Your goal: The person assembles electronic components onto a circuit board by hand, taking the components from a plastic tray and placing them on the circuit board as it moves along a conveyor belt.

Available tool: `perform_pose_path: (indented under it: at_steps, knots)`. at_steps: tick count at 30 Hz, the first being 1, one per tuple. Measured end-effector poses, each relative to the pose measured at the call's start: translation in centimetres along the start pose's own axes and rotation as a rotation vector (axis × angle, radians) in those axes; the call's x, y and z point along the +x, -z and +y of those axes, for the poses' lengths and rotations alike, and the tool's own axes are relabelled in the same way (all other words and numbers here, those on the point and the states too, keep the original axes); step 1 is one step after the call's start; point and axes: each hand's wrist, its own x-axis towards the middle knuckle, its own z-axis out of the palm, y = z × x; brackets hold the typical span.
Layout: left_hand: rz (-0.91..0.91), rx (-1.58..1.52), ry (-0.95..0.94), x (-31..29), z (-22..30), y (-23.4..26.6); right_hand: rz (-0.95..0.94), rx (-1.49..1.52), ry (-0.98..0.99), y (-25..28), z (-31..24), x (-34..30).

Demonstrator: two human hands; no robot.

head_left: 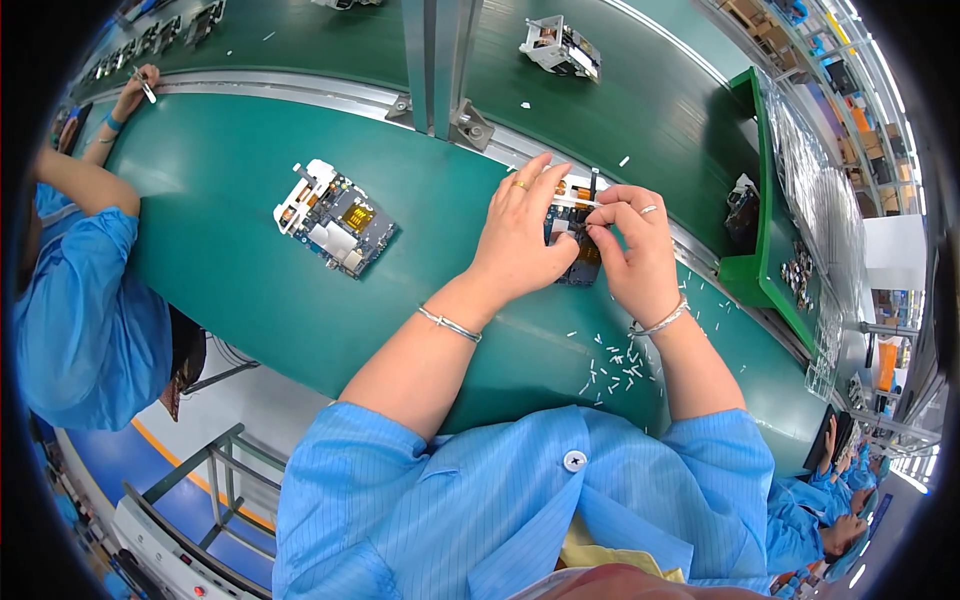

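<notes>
In front of me on the green bench lies a circuit board assembly (583, 272) with a white frame at its far end, partly covered by both hands. My left hand (522, 232) grips its left side, fingers stretched toward the far end and thumb bent over the board. My right hand (632, 242) is closed in a pinch at the board's right side; whatever sits between the fingertips is too small to make out. A thin white strip (577, 201) runs across the board just beyond the pinch. A similar board assembly (345, 225) rests to the left, untouched.
Small white scraps (622, 368) are scattered near my right forearm. Beyond a metal post (432, 70) runs a dark green belt (640, 110) carrying another assembly (562, 48). A green bin (750, 268) stands at right. At left, a co-worker's hand (146, 80) holds a tool.
</notes>
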Motion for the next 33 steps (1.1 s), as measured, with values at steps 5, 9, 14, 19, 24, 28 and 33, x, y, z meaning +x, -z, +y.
perform_pose_path:
  at_steps: [5,9,14,19,24,28,33]
  knots:
    - [0.008,-0.015,0.031,0.0,0.0,-0.1,-0.018,-0.096,0.043,-0.1,-0.7,0.6]
    - [0.03,-0.031,0.024,0.1,-0.2,-0.2,-0.008,-0.126,0.058,-0.3,-0.8,0.5]
    - [0.047,-0.08,0.042,0.1,-0.1,-0.2,0.032,-0.103,0.052,-0.7,-0.8,0.3]
    - [0.004,-0.127,0.125,0.3,-0.1,0.1,0.004,-0.064,0.022,-0.6,-0.7,0.2]
    - [-0.058,-0.187,0.198,0.7,0.5,0.5,0.009,0.19,-0.158,-0.9,0.0,-0.1]
    - [-0.028,-0.289,0.178,0.8,0.3,0.6,0.011,0.231,-0.221,-1.3,0.0,-0.1]
    - [-0.116,-0.295,0.244,0.9,0.3,1.0,0.05,0.367,-0.374,-2.2,0.6,-0.1]
